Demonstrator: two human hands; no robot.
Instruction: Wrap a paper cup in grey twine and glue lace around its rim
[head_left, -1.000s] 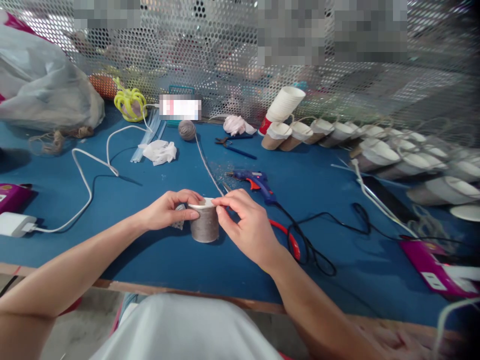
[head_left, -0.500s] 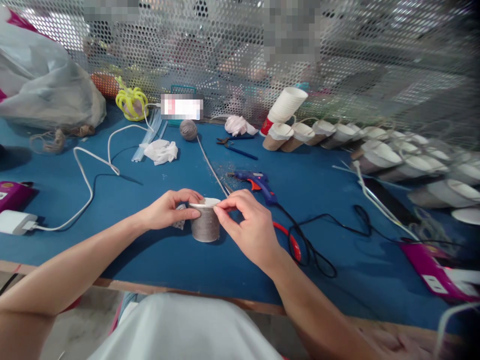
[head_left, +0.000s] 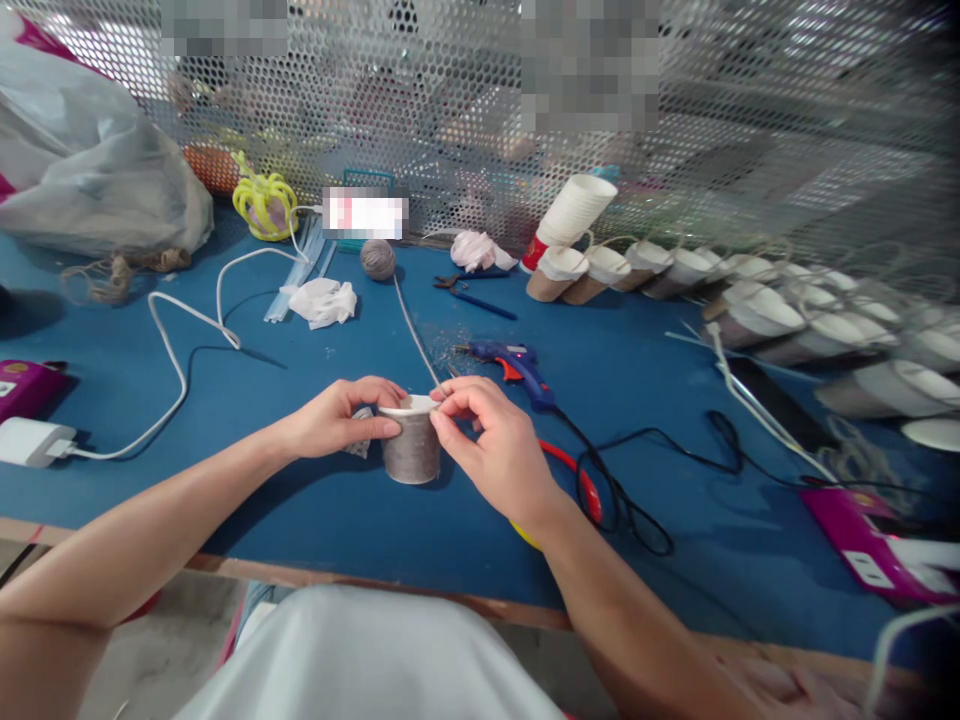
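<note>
A paper cup wrapped in grey-brown yarn stands upright on the blue table, its white rim showing at the top. My left hand grips the cup's left side, thumb outside and fingers at the rim. At the right edge of the rim, my right hand is closed in a pinch on a strand of yarn. That strand runs back to a grey yarn ball. Some crumpled material lies partly hidden behind my left hand.
A blue glue gun lies beyond my right hand, its black cord trailing right. Pliers, crumpled tissue and clear glue sticks lie farther back. Several wrapped cups line the right side. A white cable winds across the left.
My right hand has shifted slightly at the rim, and the yarn strand now meets its fingertips closer to the cup. A yellow edge shows under my right wrist. My left hand stays put.
</note>
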